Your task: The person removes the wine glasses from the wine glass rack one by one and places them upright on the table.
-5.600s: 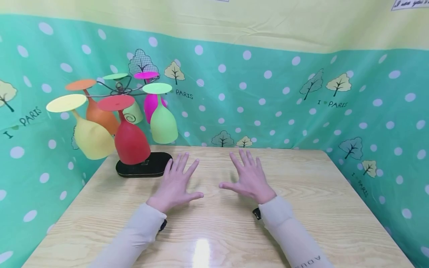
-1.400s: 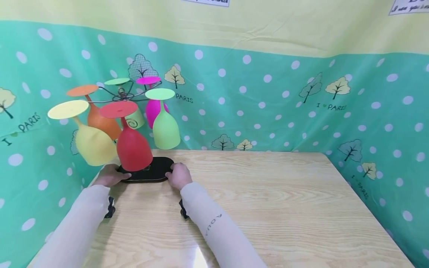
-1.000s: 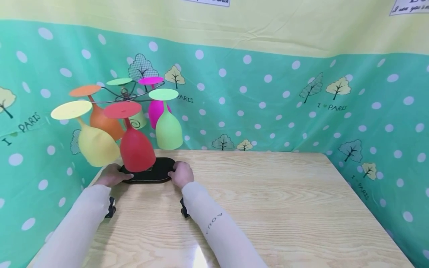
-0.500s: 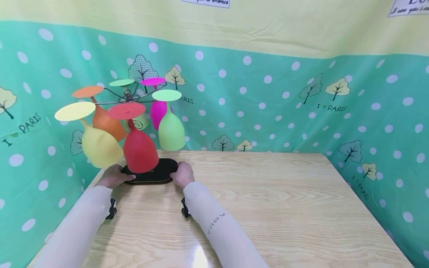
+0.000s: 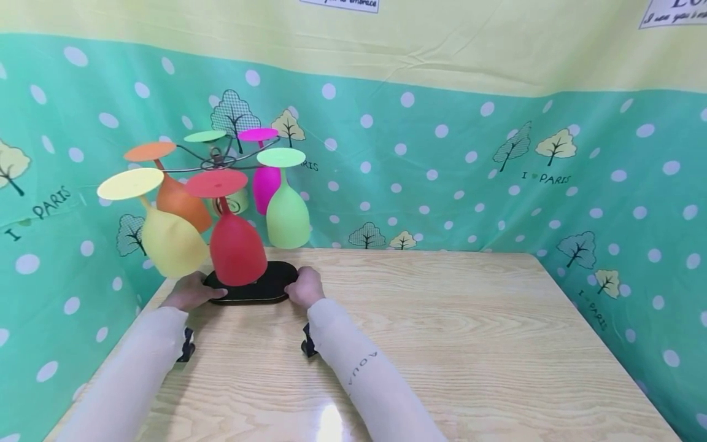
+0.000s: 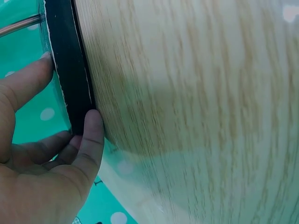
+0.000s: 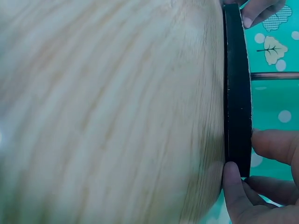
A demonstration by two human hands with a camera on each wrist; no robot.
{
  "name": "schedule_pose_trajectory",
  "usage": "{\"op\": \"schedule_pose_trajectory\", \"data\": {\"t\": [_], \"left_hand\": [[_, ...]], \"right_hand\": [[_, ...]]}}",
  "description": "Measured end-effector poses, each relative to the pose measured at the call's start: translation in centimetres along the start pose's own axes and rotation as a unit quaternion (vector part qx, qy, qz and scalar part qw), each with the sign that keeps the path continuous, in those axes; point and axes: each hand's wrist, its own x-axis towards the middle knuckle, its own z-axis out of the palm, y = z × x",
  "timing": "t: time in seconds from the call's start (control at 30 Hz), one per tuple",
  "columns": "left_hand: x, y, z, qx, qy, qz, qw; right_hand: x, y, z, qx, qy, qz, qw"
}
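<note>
One wire rack (image 5: 218, 162) with one black base (image 5: 262, 292) carries six goblets (image 5: 237, 245): one yellow goblet (image 5: 172, 244), one orange goblet (image 5: 179, 204), one red goblet (image 5: 239, 255), one magenta goblet (image 5: 266, 187) and two green goblets (image 5: 288, 218). In sight are one left hand (image 5: 191, 291), one right hand (image 5: 307, 287), two sleeves (image 5: 361, 371), two black wrist devices (image 5: 188, 345), one table (image 5: 447, 331) and two printed labels (image 5: 342, 5)

My right hand (image 7: 275, 189) pinches one end of the black base (image 7: 238, 93); my left hand (image 7: 261, 10) touches its opposite end. A thin rod (image 7: 275, 75) juts from it between them, wooden tabletop (image 7: 117, 93) before it, dotted green cloth (image 7: 273, 102) behind.
</note>
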Motion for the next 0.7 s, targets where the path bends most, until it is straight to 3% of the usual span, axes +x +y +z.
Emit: {"op": "schedule_pose_trajectory", "data": {"t": [0.3,0.53,0.7], "left_hand": [[0.1,0.4,0.6,-0.001,0.000,0.003,1.0000],[0.1,0.7,1.0,-0.028,0.016,0.036,0.9988],[0.2,1.0,1.0,-0.024,0.006,0.023,0.9994]], "right_hand": [[-0.1,0.5,-0.6,0.019,-0.010,0.018,0.9996],[-0.1,0.8,-1.1,0.029,-0.009,0.019,0.9993],[-0.1,1.0,-1.6,0.041,-0.016,0.020,0.9989]]}}
